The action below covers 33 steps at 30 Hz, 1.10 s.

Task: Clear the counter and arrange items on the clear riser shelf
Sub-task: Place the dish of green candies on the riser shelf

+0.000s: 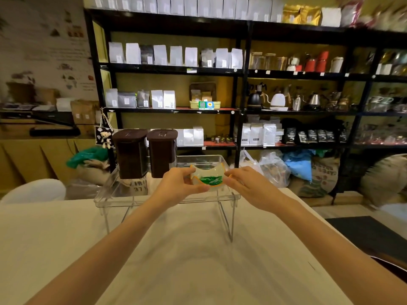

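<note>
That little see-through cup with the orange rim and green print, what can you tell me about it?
The small cup looks like clear plastic, with an orange edge cut in curves and a green print low on its front. It stands upright over the clear riser shelf, right of two dark brown canisters. The left hand and right hand hold its sides.

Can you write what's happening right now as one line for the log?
hands: left and right both hold clear cup | place: over clear riser shelf, right of two dark canisters | counter: bare
</note>
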Available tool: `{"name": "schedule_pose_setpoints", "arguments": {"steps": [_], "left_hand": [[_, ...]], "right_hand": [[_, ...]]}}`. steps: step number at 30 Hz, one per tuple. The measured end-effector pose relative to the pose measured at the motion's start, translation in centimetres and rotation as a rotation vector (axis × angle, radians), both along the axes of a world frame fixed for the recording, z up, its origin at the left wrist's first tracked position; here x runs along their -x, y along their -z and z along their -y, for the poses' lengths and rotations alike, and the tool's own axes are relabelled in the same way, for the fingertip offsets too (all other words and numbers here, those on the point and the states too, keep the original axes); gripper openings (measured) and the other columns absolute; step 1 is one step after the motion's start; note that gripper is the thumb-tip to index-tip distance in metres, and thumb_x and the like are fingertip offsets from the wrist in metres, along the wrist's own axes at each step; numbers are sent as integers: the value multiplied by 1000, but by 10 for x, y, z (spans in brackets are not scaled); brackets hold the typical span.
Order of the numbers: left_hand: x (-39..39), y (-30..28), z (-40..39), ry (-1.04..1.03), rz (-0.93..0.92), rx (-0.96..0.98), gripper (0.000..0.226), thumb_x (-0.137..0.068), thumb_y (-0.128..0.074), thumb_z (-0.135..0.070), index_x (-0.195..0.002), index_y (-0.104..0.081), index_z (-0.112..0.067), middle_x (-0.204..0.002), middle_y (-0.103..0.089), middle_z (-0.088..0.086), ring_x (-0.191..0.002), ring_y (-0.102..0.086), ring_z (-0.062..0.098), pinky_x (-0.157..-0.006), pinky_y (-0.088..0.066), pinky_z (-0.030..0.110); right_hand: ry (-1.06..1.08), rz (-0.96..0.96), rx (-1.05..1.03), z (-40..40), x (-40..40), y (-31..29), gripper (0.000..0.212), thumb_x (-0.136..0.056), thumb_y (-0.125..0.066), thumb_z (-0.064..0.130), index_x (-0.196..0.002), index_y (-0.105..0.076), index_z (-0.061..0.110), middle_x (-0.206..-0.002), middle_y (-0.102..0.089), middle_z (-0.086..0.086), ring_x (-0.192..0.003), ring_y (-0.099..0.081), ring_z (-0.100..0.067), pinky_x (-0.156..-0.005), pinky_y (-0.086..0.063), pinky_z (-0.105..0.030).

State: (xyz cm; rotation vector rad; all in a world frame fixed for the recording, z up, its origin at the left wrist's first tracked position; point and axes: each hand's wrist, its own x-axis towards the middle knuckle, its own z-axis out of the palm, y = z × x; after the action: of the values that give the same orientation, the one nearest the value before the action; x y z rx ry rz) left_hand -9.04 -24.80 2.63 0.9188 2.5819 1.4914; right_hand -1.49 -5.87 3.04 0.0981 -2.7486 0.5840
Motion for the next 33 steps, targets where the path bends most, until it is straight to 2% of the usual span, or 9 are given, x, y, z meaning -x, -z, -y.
{"name": "schedule_pose_setpoints", "arguments": {"steps": [3, 7, 11, 17, 20, 24, 27, 31, 33], "left_hand": [[7, 0, -4, 2, 18, 37, 73, -66, -76, -25, -130, -44, -8, -100, -62, -1, -98, -63, 19, -85, -53, 36], [17, -4, -12, 8, -21, 98, 70, -68, -75, -25, -130, -44, -10, -117, -63, 13, -104, -61, 25, -92, -51, 45], [28, -5, -21, -2, -15, 123, 59, -75, -69, -22, -128, -47, -9, -124, -59, 11, -109, -57, 22, -93, -50, 38], [46, -6, -38, -44, -97, 177, 51, -79, -64, -23, -125, -49, -6, -126, -59, 12, -103, -55, 16, -80, -44, 23], [54, -6, -45, -52, -115, 211, 53, -80, -64, -25, -126, -48, -6, -127, -57, 11, -99, -52, 13, -78, -42, 22], [66, -10, -49, -55, -122, 247, 51, -80, -63, -26, -125, -50, -6, -123, -58, 12, -92, -48, 11, -72, -39, 22], [72, -14, -50, -37, -117, 289, 46, -80, -63, -27, -120, -54, -6, -118, -62, 12, -88, -49, 13, -64, -40, 18], [73, -11, -54, -60, -129, 284, 47, -80, -63, -26, -122, -53, -6, -123, -59, 12, -93, -46, 12, -73, -38, 24], [72, -10, -55, -66, -131, 267, 47, -80, -63, -26, -122, -53, -6, -123, -59, 12, -92, -46, 11, -70, -38, 22]], "right_hand": [[17, -11, 1, -2, 5, -1, 42, -89, -39, 46, -121, -51, 22, -123, -54, -2, -106, -41, -8, -83, -35, -25], [52, -85, 53, -1, 13, -2, 39, -88, -47, 41, -120, -51, 19, -120, -58, -3, -104, -46, -9, -81, -39, -24], [69, -175, 217, 3, 20, 7, 39, -87, -54, 31, -123, -47, 20, -122, -56, -2, -102, -50, -10, -79, -40, -23], [66, -105, 335, 1, 24, 18, 41, -87, -51, 25, -127, -47, 16, -117, -59, -1, -104, -53, -15, -83, -43, -25], [56, -116, 382, 2, 23, 20, 33, -88, -49, 25, -121, -52, 18, -100, -60, 3, -92, -56, -15, -70, -43, -19], [61, -96, 442, 3, 21, 20, 41, -89, -47, 25, -129, -46, 19, -108, -62, -2, -97, -58, -18, -79, -46, -28], [48, -91, 480, 2, 20, 21, 35, -88, -49, 23, -123, -52, 19, -104, -63, -4, -98, -59, -21, -79, -46, -29], [55, -81, 507, 2, 20, 19, 39, -88, -50, 23, -126, -49, 22, -105, -60, 0, -94, -58, -20, -77, -46, -29], [58, -77, 507, 2, 19, 20, 40, -88, -50, 23, -128, -47, 22, -99, -57, 4, -92, -59, -19, -70, -45, -20]]}}
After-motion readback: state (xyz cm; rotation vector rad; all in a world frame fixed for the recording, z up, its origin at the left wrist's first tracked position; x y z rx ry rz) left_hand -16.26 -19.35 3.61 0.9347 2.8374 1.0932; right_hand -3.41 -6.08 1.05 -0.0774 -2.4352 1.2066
